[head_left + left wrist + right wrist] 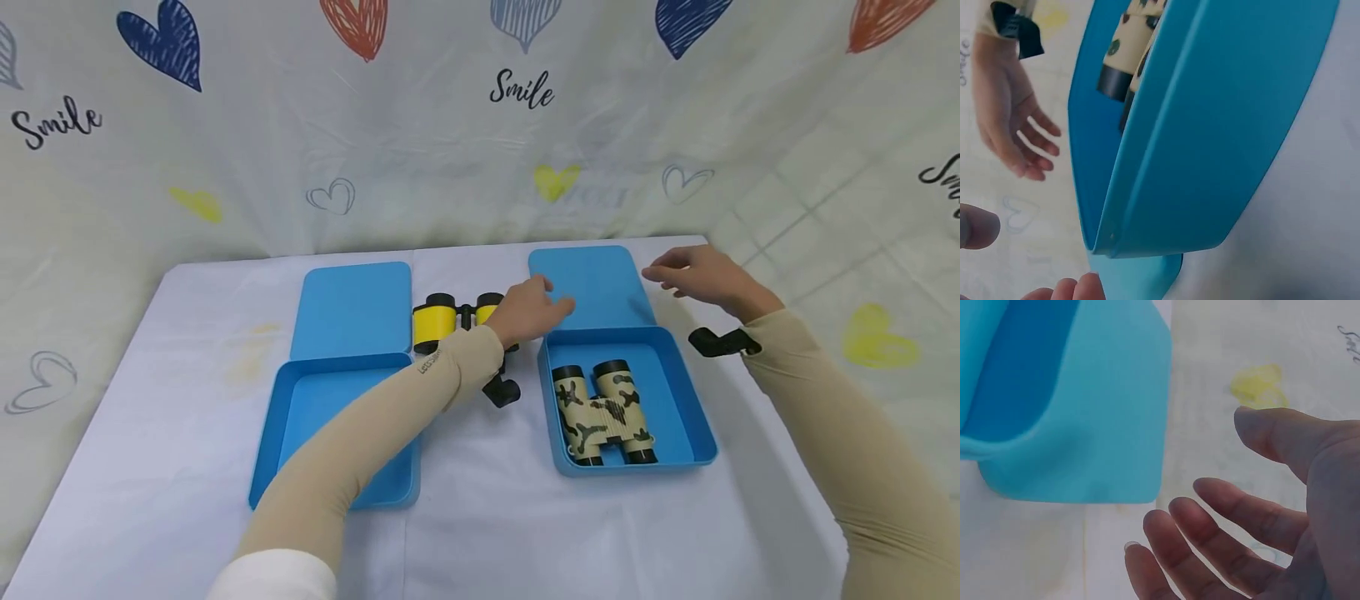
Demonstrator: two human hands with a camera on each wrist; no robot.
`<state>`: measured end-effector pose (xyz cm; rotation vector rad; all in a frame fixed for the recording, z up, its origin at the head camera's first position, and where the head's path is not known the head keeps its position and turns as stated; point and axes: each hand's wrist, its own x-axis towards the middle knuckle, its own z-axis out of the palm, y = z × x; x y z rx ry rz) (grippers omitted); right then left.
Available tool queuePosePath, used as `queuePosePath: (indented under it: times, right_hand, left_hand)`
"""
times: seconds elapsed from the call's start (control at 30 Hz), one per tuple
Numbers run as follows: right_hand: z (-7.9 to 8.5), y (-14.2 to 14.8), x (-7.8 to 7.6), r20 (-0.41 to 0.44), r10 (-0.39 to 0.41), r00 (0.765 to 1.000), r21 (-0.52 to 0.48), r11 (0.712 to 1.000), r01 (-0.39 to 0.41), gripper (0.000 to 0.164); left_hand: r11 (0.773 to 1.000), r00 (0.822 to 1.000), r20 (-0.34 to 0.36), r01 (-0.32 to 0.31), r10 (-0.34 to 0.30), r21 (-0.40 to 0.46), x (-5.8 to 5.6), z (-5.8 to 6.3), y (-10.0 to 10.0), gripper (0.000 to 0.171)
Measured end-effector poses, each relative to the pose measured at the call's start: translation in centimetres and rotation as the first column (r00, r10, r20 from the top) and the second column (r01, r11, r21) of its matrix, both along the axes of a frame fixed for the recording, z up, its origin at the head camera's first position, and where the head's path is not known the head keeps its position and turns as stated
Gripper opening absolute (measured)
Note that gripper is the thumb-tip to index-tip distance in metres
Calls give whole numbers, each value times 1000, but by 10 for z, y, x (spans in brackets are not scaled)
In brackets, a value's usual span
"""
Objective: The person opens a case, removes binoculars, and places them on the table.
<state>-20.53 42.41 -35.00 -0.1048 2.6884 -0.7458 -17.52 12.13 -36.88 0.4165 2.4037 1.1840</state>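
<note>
Camouflage binoculars (604, 414) lie in the right-hand blue box (678, 417), along its left side. Behind that box lies its flat blue lid (596, 287). My left hand (531, 312) hovers over the lid's left edge, thumb and fingers spread apart with nothing between them. To the right of the lid, my right hand (705, 275) is raised, its fingers loosely bent and holding nothing, as the right wrist view shows too. Yellow and black binoculars (435, 323) sit left of the lid, partly hidden by my left hand and sleeve.
A second blue box (300, 408) stands at the left, partly covered by my left forearm, with its flat lid (356, 308) behind it. White cloth covers the table (487, 517). A curtain printed with hearts (420, 142) hangs behind the table's back edge.
</note>
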Motion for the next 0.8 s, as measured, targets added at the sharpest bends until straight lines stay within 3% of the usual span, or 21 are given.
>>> queuePosePath:
  times: [0.2,0.37,0.47,0.6,0.8]
  right_hand:
    - [4,-7,14,-76,17,997,54,998,-13,71]
    - [7,-14,27,-117,26,993,79,997,-17,68]
    - [8,-19,37,-153,59,986,100,994,-44,63]
    - [9,-25,49,-221,124,967,125,987,-98,51]
    - [8,-31,67,-290,214,933,138,974,-180,39]
  left_hand:
    - [990,990,-115,63,-77,-124,14,-2,1,58]
    - [949,969,-193,91,-154,-301,26,-4,2,63]
    - [895,932,-277,95,-234,-435,35,-4,3,65]
    - [814,861,-387,53,-331,-578,46,-6,4,65]
    - [723,776,-469,-25,-421,-690,61,-10,5,63]
